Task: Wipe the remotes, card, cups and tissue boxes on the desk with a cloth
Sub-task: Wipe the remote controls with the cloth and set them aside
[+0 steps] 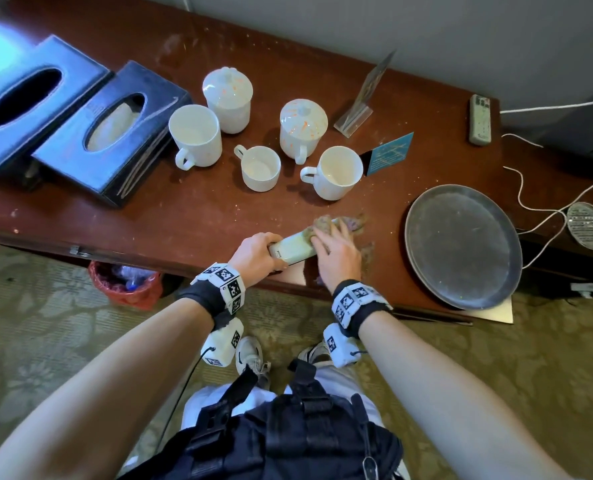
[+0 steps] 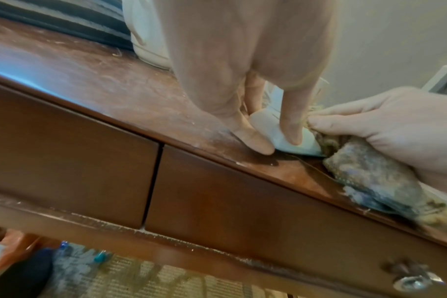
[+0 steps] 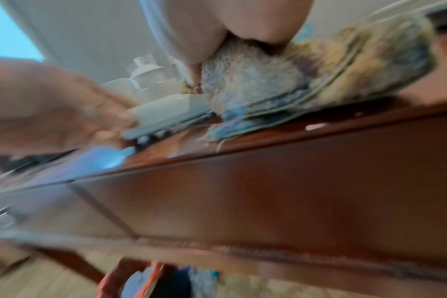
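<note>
A white remote point(image 1: 293, 249) lies at the desk's front edge. My left hand point(image 1: 270, 251) grips its near end between thumb and fingers point(image 2: 291, 129). My right hand point(image 1: 326, 233) holds a mottled yellow-purple cloth point(image 1: 324, 224) bunched against the remote's far half, covering it. In the right wrist view the cloth point(image 3: 268, 88) sits on the remote point(image 3: 166, 113). Behind stand three open white cups point(image 1: 261, 168), two lidded cups point(image 1: 303, 128) and two dark tissue boxes point(image 1: 115, 126). A blue card point(image 1: 390, 152) and a second remote point(image 1: 480, 120) lie to the right.
A round metal tray point(image 1: 463, 292) overhangs the desk's front right edge, with a small metal dish point(image 1: 587, 225) and a white cable beyond it. A clear card stand point(image 1: 360, 98) is at the back. A red bin point(image 1: 125, 282) stands under the desk.
</note>
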